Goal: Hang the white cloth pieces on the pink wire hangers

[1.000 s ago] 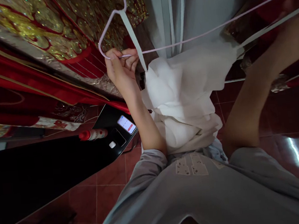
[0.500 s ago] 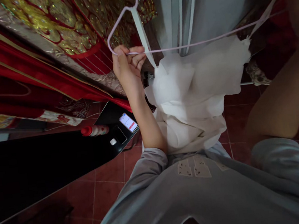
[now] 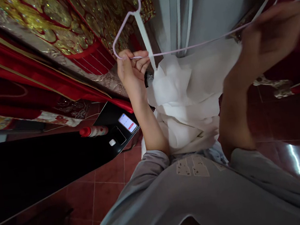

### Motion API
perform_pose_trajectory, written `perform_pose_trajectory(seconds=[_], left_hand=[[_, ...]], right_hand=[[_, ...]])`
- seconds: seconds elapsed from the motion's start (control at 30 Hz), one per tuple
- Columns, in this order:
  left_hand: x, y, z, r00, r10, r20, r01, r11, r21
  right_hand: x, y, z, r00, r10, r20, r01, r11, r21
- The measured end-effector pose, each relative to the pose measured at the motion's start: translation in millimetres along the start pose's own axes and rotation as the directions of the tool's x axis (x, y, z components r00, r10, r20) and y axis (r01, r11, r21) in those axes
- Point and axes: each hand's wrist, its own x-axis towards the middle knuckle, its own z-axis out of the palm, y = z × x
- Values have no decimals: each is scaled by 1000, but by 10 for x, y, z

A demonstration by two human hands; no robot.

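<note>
A thin pale pink clothes hanger (image 3: 186, 49) spans the upper middle, its hook rising out of the top of view. My left hand (image 3: 132, 69) is closed on the hanger's lower bar near its left corner. One white strap (image 3: 144, 33) loops over the hanger's left shoulder and leads down to a white, ruffled garment (image 3: 183, 98), which hangs in front of my body. My right hand (image 3: 271, 37) is blurred by motion at the hanger's right part, near another white strap (image 3: 266, 1). Its fingers are too smeared to read.
To the left is a black tabletop (image 3: 50, 163) with a red-capped bottle (image 3: 94, 131), a lit phone (image 3: 127, 123), a dark phone (image 3: 119, 135) and a small white case (image 3: 112, 142). Red and gold sequined garments (image 3: 56, 29) hang behind. Grey fabric (image 3: 216, 4) hangs at the back.
My right hand has come down and inward from the upper right corner towards the hanger's right side. My left hand and the hanger's left end have shifted slightly right and down.
</note>
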Motion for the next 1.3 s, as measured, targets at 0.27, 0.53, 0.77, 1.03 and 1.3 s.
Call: perform_pose_trajectory(seconds=[0.27, 0.53, 0.77, 1.03, 1.3], left_hand=[[-39, 3, 44, 1000, 1, -12, -1, 1000, 7], [-219, -45, 140, 1000, -5, 20, 2, 985, 171], [-406, 253, 126, 980, -164, 113, 100, 897, 431], [-178, 638, 281, 975, -171, 144, 147, 976, 162], [1, 707, 73, 1000, 28, 8, -27, 1000, -12]], right_hand=[[-178, 377, 158, 927, 168, 335, -159, 986, -55], [-239, 327, 72, 890, 213, 404, -308, 933, 185], [-207, 373, 62, 898, 182, 400, -252, 959, 130], [-228, 370, 40, 864, 226, 451, -327, 932, 159], [-219, 394, 47, 849, 233, 473, -343, 926, 159]])
